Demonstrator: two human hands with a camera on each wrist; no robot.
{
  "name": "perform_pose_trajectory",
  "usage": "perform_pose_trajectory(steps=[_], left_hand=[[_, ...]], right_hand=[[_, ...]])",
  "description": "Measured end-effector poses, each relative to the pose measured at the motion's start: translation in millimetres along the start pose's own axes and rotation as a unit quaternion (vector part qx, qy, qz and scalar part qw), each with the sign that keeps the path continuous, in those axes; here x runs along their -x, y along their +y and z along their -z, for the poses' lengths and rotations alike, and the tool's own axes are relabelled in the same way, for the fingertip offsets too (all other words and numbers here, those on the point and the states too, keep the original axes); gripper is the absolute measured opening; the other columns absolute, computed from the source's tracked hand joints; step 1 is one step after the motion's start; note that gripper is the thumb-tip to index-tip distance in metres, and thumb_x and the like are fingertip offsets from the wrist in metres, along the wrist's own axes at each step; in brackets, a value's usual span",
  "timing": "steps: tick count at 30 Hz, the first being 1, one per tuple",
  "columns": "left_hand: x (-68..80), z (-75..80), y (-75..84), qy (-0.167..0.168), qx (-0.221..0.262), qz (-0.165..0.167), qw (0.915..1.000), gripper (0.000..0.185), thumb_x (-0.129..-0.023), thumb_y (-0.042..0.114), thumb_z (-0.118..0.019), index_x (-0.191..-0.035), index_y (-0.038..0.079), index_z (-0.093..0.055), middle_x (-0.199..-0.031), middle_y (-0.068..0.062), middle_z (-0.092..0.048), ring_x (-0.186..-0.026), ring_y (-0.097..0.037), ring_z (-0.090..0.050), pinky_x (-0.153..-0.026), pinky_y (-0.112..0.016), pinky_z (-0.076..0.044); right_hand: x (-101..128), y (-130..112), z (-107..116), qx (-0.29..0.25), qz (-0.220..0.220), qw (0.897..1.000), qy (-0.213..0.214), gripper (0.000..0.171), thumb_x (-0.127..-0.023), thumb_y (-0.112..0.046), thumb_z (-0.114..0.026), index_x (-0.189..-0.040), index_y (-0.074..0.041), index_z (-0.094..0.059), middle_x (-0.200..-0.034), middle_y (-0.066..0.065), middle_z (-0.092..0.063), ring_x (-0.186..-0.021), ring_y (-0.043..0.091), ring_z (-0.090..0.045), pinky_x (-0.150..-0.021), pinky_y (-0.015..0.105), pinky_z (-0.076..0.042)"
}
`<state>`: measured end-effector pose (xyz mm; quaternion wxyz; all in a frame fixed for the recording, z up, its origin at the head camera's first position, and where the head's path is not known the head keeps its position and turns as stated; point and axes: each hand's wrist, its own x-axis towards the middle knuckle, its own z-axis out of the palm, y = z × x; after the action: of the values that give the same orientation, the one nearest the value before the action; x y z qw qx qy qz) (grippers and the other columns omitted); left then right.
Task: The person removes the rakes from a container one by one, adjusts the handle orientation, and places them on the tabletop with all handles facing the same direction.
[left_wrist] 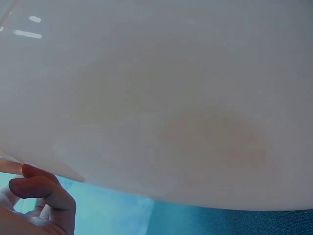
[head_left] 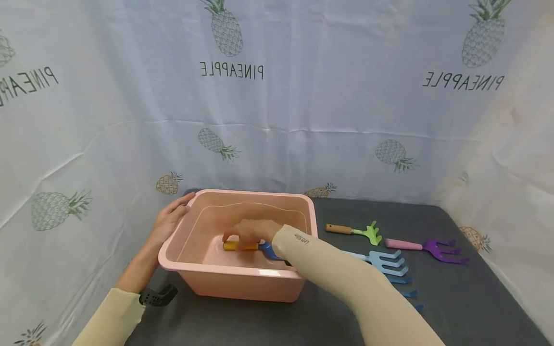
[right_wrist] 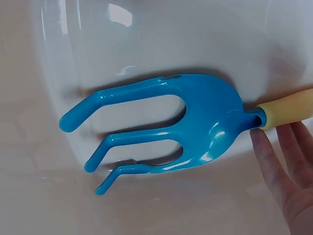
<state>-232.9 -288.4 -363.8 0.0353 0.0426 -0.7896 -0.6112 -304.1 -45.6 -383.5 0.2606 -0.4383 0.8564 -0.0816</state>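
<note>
A pink plastic basin (head_left: 242, 286) stands on the dark table. My left hand (head_left: 169, 221) grips its left rim, fingers along the outside and edge; thumb and fingers (left_wrist: 49, 196) show at the rim in the left wrist view. Inside the basin, a hand fork (right_wrist: 210, 117) with a blue three-pronged head and yellow handle (right_wrist: 288, 107) lies close over the floor. My right hand (head_left: 251, 232) reaches in from the right and holds the handle, its fingertips (right_wrist: 261, 142) against it near the neck. The sleeve covers part of the blue head in the head view.
Right of the basin lie a small green rake (head_left: 370, 233) with a wooden handle, a purple fork (head_left: 439, 250) with a pink handle, and a light blue fork (head_left: 385, 262). More blue prongs (head_left: 409, 293) show past my right forearm. A pineapple-print curtain (head_left: 281, 105) surrounds the table.
</note>
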Motion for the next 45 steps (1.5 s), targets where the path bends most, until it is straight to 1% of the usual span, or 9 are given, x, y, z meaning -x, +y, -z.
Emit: perform_pose_trajectory(steps=[6,10,16,20,22,26,32,39,45], left_hand=[[0.1,0.1,-0.4,0.000,0.000,-0.003,1.0000,0.056,-0.106,0.032,-0.055,-0.158,0.015,-0.045,-0.120,0.021,-0.061,-0.096,0.009,-0.062,-0.082,-0.012,-0.055],[0.1,0.1,-0.6,-0.004,0.000,-0.006,1.0000,0.056,-0.106,0.033,-0.054,-0.158,0.014,-0.044,-0.119,0.022,-0.060,-0.097,0.008,-0.062,-0.082,-0.013,-0.055],[-1.1,-2.0,0.0,0.008,-0.011,-0.002,0.9999,0.054,-0.106,0.030,-0.054,-0.157,0.014,-0.047,-0.135,0.005,-0.061,-0.097,0.009,-0.061,-0.081,-0.012,-0.054],[-1.6,-2.3,-0.2,0.009,-0.013,0.001,0.9999,0.054,-0.106,0.030,-0.053,-0.157,0.015,-0.047,-0.141,-0.003,-0.058,-0.096,0.009,-0.060,-0.081,-0.012,-0.054],[-1.6,-1.8,0.1,0.003,-0.014,0.000,0.9999,0.055,-0.106,0.030,-0.052,-0.158,0.014,-0.044,-0.139,-0.001,-0.058,-0.097,0.009,-0.060,-0.082,-0.011,-0.054],[-0.9,-1.3,0.5,0.002,-0.001,0.001,1.0000,0.055,-0.106,0.030,-0.053,-0.158,0.014,-0.044,-0.125,0.015,-0.062,-0.097,0.010,-0.060,-0.082,-0.011,-0.054],[1.1,-1.5,1.1,0.002,0.001,0.000,1.0000,0.055,-0.106,0.030,-0.054,-0.158,0.015,-0.045,-0.106,0.028,-0.062,-0.095,0.008,-0.061,-0.081,-0.012,-0.054],[1.6,-1.3,0.9,0.003,-0.002,-0.002,1.0000,0.054,-0.105,0.030,-0.054,-0.157,0.015,-0.046,-0.105,0.028,-0.063,-0.094,0.006,-0.061,-0.080,-0.013,-0.054],[-0.1,-1.5,0.2,0.006,-0.006,-0.006,0.9999,0.054,-0.105,0.030,-0.054,-0.156,0.015,-0.047,-0.107,0.027,-0.061,-0.093,0.007,-0.061,-0.080,-0.012,-0.054]], right_hand=[[1.2,-1.1,-1.2,-0.011,0.002,1.000,-0.004,0.056,-0.095,-0.019,-0.074,-0.146,-0.036,-0.059,-0.134,-0.009,-0.052,-0.113,0.012,-0.047,-0.093,0.024,-0.045],[3.2,-2.3,-0.4,-0.007,-0.004,1.000,-0.005,0.060,-0.092,-0.013,-0.076,-0.144,-0.038,-0.060,-0.126,-0.008,-0.052,-0.110,0.011,-0.047,-0.087,0.025,-0.045],[0.6,-1.9,-2.5,0.036,0.007,0.999,0.011,0.060,-0.088,-0.005,-0.077,-0.135,-0.040,-0.065,-0.119,-0.003,-0.053,-0.103,0.012,-0.047,-0.081,0.027,-0.040],[0.1,-1.4,-5.1,0.074,0.034,0.997,0.015,0.063,-0.089,-0.002,-0.072,-0.141,-0.037,-0.062,-0.124,-0.005,-0.053,-0.107,0.011,-0.045,-0.086,0.026,-0.038],[0.9,-1.8,-5.7,0.088,0.041,0.995,0.015,0.066,-0.091,0.000,-0.069,-0.144,-0.037,-0.060,-0.127,-0.006,-0.053,-0.110,0.011,-0.044,-0.089,0.025,-0.037],[-6.9,4.5,-11.8,0.113,0.039,0.993,0.020,0.070,-0.091,0.002,-0.066,-0.143,-0.045,-0.059,-0.122,-0.008,-0.053,-0.107,0.012,-0.046,-0.088,0.024,-0.038],[3.6,-2.8,-10.6,0.089,0.023,0.995,0.035,0.063,-0.092,-0.001,-0.069,-0.137,-0.044,-0.063,-0.113,-0.006,-0.054,-0.097,0.011,-0.048,-0.079,0.023,-0.036],[10.2,-9.1,-6.9,0.097,0.019,0.994,0.047,0.059,-0.090,-0.004,-0.073,-0.129,-0.047,-0.064,-0.112,-0.007,-0.052,-0.099,0.009,-0.047,-0.084,0.026,-0.039],[5.1,-7.1,-6.7,0.116,0.033,0.992,0.043,0.061,-0.089,-0.002,-0.072,-0.133,-0.044,-0.063,-0.116,-0.007,-0.052,-0.103,0.010,-0.047,-0.088,0.026,-0.040]])
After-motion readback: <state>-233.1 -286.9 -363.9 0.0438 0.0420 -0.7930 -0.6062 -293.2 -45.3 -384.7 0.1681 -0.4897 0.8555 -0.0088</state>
